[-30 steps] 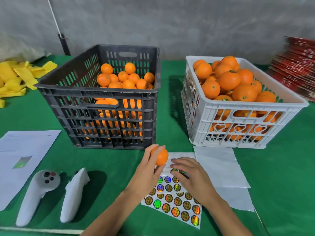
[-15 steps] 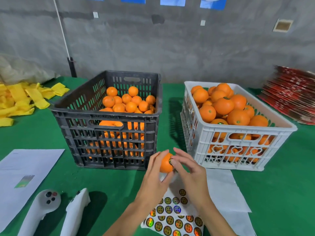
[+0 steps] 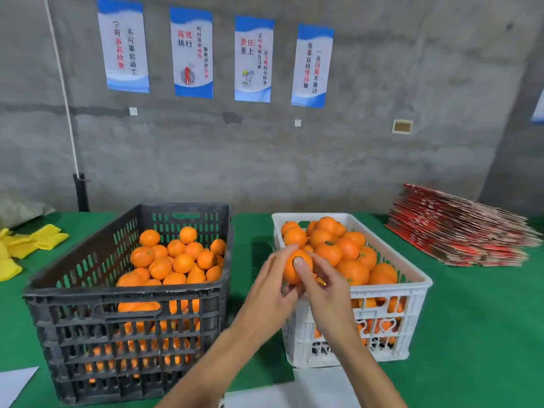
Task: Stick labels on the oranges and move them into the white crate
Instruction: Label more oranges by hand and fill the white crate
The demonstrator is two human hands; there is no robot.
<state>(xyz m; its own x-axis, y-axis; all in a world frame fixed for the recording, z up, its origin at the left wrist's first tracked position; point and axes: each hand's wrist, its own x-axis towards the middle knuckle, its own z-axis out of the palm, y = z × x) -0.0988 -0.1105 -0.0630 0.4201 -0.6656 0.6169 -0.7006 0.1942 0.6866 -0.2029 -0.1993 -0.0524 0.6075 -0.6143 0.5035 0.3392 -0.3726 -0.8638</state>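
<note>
grey concrete wall (image 3: 382, 160) across the back, bearing four blue-and-white posters (image 3: 191, 53) with printed characters, a white cord (image 3: 63, 92) running down its left side to a dark fitting. green table (image 3: 477, 319) filling the lower half of the view. black crate (image 3: 129, 307), slatted, on the left half of the table, partly filled with loose oranges (image 3: 176, 257). white crate (image 3: 391, 313), slatted, just to the right of the black one with a strip of green between them, heaped with labelled oranges (image 3: 347, 248) that rise above its rim. stack of flattened red-and-brown cartons (image 3: 459, 228) at far right, near the wall. yellow foam sleeves (image 3: 26, 245) in a loose pile at far left. white paper sheets (image 3: 294, 393) at the bottom edge in front of the white crate, another sheet corner (image 3: 14, 384) at lower left. left hand (image 3: 266, 293) — fingers curled round one orange (image 3: 294, 267), grasping it from the left and below, raised over the near left corner of the white crate. right hand (image 3: 326, 290) — thumb tip pressed flat on the front of the same orange, over a small dark round label (image 3: 298, 258) of which only the top edge shows, the other fingers bent behind the fruit.
</note>
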